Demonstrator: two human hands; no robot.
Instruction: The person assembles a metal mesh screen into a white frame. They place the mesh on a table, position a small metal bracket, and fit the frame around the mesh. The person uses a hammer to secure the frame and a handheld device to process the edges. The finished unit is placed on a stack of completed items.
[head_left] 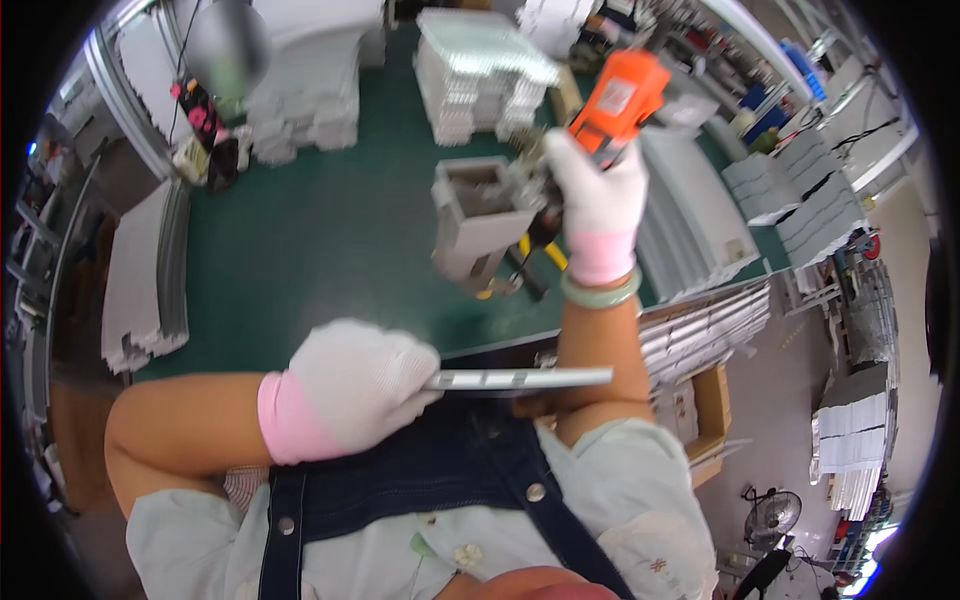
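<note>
Both of my hands wear white gloves with pink cuffs. My left hand (362, 385) is closed on the end of a thin, pale grey metal panel (525, 378), seen edge-on close to my body. Over the right part of the green table, my right hand (600, 195) is wrapped round an orange tool (622, 98) with a white label. Its exact kind is hard to make out, as the glove hides its lower part. Left of that hand stands a grey open-topped holder (482, 225). Yellow-and-black handles (543, 250) lie beside it.
Stacks of pale panels stand on the green table (300, 250): one at the left (148, 270), one at the back left (305, 105), one at the back middle (480, 75) and one at the right (695, 210). Below the right edge are more panels (705, 330) and a cardboard box (712, 410).
</note>
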